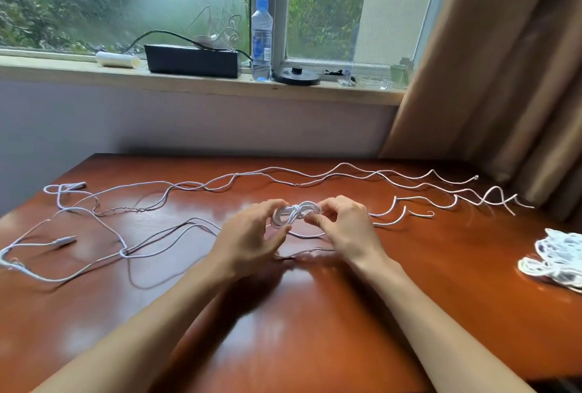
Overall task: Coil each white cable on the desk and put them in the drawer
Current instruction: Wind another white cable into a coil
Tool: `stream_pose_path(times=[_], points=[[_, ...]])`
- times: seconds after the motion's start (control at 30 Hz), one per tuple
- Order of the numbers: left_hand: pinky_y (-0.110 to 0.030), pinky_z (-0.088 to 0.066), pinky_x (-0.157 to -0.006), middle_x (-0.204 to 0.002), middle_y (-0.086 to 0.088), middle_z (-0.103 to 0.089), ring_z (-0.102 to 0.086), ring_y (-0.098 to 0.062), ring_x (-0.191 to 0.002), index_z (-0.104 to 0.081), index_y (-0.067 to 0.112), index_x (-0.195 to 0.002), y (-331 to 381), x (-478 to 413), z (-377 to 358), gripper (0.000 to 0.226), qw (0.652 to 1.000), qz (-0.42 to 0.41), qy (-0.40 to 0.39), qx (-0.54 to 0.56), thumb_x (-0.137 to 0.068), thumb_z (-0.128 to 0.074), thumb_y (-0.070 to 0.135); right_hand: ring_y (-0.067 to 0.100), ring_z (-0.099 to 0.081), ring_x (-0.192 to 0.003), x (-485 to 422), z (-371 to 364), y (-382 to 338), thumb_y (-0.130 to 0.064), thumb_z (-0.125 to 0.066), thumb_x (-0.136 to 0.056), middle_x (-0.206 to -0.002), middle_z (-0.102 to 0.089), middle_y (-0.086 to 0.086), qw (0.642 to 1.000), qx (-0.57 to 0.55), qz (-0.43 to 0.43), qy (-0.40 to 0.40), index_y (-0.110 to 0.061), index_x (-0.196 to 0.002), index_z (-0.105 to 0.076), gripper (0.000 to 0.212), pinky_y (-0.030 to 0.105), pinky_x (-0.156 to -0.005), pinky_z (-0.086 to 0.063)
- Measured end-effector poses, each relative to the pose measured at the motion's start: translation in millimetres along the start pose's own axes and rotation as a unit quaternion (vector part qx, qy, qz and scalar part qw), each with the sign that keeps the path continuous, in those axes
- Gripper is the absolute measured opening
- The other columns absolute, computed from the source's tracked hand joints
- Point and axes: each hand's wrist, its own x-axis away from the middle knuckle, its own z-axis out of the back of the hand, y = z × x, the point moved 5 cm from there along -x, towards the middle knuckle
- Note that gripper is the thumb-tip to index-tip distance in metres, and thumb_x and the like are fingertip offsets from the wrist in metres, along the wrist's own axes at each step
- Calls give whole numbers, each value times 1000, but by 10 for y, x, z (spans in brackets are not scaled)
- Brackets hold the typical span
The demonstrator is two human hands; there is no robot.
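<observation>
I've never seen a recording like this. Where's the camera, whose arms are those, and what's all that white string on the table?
There is no machine here. A person wears a wide-angle camera on the head, so this single picture looks forward and down along their own two bare arms. The left hand and right hand together hold a small coil of white cable, fingers pinching it from either side over the wooden desk. The "string" is more white cable: long loose cables lie stretched across the desk, uncoiled, and a heap of white cable sits at the right edge. Behind, on the windowsill, stand a water bottle and a black box.
</observation>
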Motion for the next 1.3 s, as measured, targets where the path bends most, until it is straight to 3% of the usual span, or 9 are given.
stream_pose_path(times=[0.13, 0.27, 0.57, 0.77, 0.97, 1.17, 1.3], points=[[-26, -40, -72, -104, 13, -67, -55, -11, -86, -62, 31, -124, 189, -16, -20, 35, 1000, -24, -15, -12, -90, -68, 38, 19, -57, -80, 132, 179, 45, -39, -80, -84, -83, -64, -1, 1000, 26, 4, 0, -16, -86, -75, 24, 30, -72, -41], [-32, -47, -79, -108, 12, -69, -60, -15, -98, -63, 30, -126, 478, -52, -129, 38, 998, -48, -32, -23, -91, -67, 44, 20, -56, -82, 286, 487, 163, -41, -78, -86, -85, -63, 2, 998, 70, -5, 0, -12, -85, -73, 29, 31, -73, -40], [-29, -45, -79, -113, 12, -68, -59, -13, -104, -63, 31, -125, 1256, -157, -584, 32, 990, -120, -79, -3, -95, -63, 40, 23, -59, -89, 682, 1197, 631, -43, -76, -87, -90, -67, 2, 990, 131, -47, 31, -16, -85, -71, 28, 31, -76, -42], [-38, -51, -86, -118, 4, -66, -60, -22, -110, -59, 26, -130, 1753, -212, -1030, 32, 982, -159, -96, 15, -100, -57, 38, 22, -51, -91, 973, 1622, 995, -46, -64, -96, -93, -58, 2, 979, 187, -61, 47, -15, -92, -67, 32, 34, -80, -42], [-41, -52, -85, -116, 4, -63, -58, -20, -108, -56, 29, -133, 2214, -263, -1438, 34, 975, -186, -117, 35, -101, -55, 40, 23, -48, -96, 1197, 1969, 1394, -41, -54, -102, -98, -54, 4, 967, 233, -93, 47, -14, -100, -65, 29, 37, -89, -42], [-39, -53, -87, -116, 8, -60, -56, -15, -107, -56, 34, -134, 2521, -265, -1829, 36, 967, -175, -174, 69, -99, -58, 41, 23, -50, -95, 1392, 2214, 1775, -37, -65, -97, -90, -52, 0, 964, 220, -133, 64, -19, -83, -56, 24, 34, -88, -39], [-43, -52, -92, -125, 5, -64, -60, -19, -113, -53, 28, -135, 2712, -284, -2035, 40, 965, -172, -185, 74, -98, -59, 41, 24, -53, -101, 1494, 2354, 1969, -35, -67, -95, -99, -59, 2, 959, 222, -152, 84, -15, -96, -62, 21, 33, -90, -40]])
